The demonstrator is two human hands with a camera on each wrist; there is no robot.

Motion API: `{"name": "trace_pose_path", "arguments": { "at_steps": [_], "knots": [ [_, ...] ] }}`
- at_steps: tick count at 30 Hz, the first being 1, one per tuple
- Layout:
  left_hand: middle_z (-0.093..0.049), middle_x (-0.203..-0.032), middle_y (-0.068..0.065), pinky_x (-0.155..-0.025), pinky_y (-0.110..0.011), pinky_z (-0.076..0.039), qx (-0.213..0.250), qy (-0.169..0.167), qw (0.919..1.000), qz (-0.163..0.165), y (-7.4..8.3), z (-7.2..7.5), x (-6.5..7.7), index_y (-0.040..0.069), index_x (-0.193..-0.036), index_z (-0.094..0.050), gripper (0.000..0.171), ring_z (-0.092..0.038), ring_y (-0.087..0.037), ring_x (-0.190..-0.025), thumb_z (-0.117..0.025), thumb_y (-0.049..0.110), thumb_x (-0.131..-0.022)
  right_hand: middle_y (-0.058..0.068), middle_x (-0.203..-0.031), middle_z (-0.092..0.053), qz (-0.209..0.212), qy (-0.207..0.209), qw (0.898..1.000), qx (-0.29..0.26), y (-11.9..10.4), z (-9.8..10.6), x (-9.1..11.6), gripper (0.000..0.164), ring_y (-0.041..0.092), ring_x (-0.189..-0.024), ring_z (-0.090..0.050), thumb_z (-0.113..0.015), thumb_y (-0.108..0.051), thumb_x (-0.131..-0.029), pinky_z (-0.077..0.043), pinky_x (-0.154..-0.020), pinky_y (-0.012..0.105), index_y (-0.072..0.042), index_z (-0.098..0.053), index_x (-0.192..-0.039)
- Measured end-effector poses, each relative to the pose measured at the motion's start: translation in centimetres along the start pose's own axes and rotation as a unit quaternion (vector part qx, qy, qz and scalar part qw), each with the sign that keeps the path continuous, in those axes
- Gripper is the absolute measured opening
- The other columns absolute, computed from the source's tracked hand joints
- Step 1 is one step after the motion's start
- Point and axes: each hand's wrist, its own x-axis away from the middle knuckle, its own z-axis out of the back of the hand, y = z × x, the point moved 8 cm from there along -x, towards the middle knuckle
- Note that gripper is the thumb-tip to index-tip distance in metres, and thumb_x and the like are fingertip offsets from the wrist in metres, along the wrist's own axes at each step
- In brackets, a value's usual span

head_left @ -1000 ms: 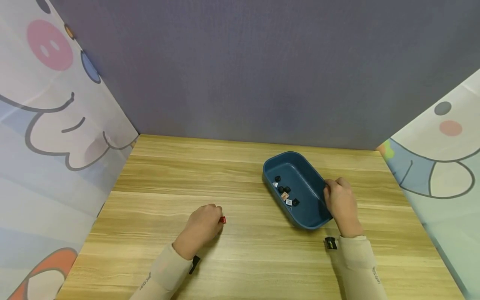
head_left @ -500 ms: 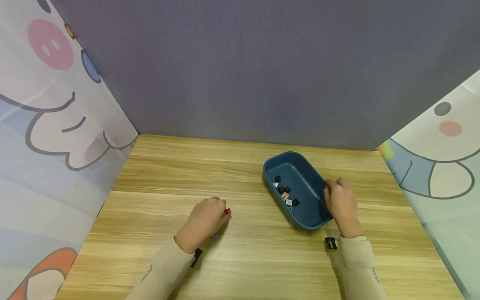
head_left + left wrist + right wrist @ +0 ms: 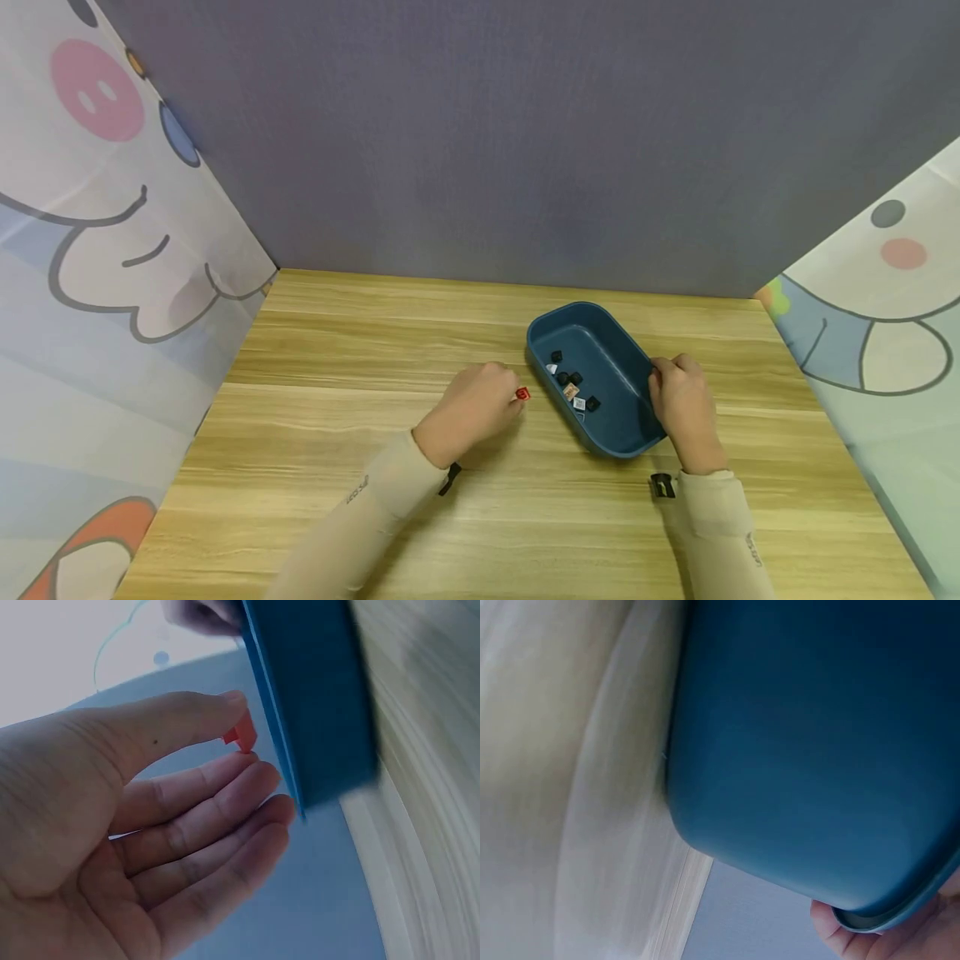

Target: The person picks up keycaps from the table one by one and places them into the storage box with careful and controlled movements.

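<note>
My left hand [image 3: 474, 406] pinches a small red keycap [image 3: 522, 393] between thumb and fingertips, just left of the blue bin [image 3: 542, 318]. In the left wrist view the keycap [image 3: 241, 733] sits under the thumb tip, close to the bin's rim [image 3: 271, 705], apart from it. The bin stands on the table with several small black, white and orange keycaps [image 3: 571, 391] along its left side. My right hand [image 3: 684, 408] grips the bin's right rim. In the right wrist view the bin's outer wall [image 3: 802, 765] fills most of the picture, and the fingers [image 3: 840, 930] hold its lip.
The wooden table [image 3: 360, 333] meets a grey panel [image 3: 487, 150] at the back. Printed cartoon sheets [image 3: 75, 333] close off both sides. A black wrist strap piece [image 3: 662, 486] shows beside the right cuff.
My left hand has moved right and away from me with the red keycap, up to the bin. A blue piece seen under that hand half a second ago is out of sight. The right hand stays.
</note>
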Motion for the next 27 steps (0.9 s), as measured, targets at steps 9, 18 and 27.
{"name": "trace_pose_path", "arguments": {
  "at_steps": [9, 18, 27],
  "knots": [
    [-0.050, -0.068, 0.005, -0.049, -0.021, -0.040, -0.001, -0.004, 0.9960, -0.089, 6.6, -2.1, -3.6, 0.017, -0.075, -0.059, 0.025, -0.048, -0.008, -0.059, -0.070, 0.027, -0.095, 0.028, -0.083, -0.057, 0.005, 0.006, 1.000, 0.000, 0.0, 0.1, 0.1, 0.015, 0.043, -0.074, -0.056, -0.068, 0.010, -0.083, -0.049, -0.067, 0.054, 0.014, -0.070, -0.098],
    [-0.048, -0.066, 0.007, -0.049, -0.019, -0.036, 0.006, -0.008, 0.9920, -0.126, 8.8, -4.6, -5.1, 0.019, -0.072, -0.055, 0.030, -0.046, -0.005, -0.057, -0.069, 0.029, -0.096, 0.027, -0.083, -0.057, -0.005, 0.000, 1.000, -0.005, 0.0, -0.1, -0.1, 0.016, 0.043, -0.075, -0.056, -0.067, 0.009, -0.084, -0.049, -0.069, 0.054, 0.013, -0.070, -0.099],
    [-0.053, -0.071, 0.006, -0.054, -0.018, -0.041, -0.001, -0.005, 0.9922, -0.125, 8.7, -5.0, -5.5, 0.017, -0.079, -0.061, 0.027, -0.051, -0.005, -0.063, -0.070, 0.037, -0.095, 0.028, -0.083, -0.057, -0.005, 0.000, 1.000, -0.006, 0.3, -0.2, -0.1, 0.016, 0.044, -0.075, -0.056, -0.066, 0.009, -0.085, -0.048, -0.071, 0.054, 0.014, -0.070, -0.099]
  ]
}}
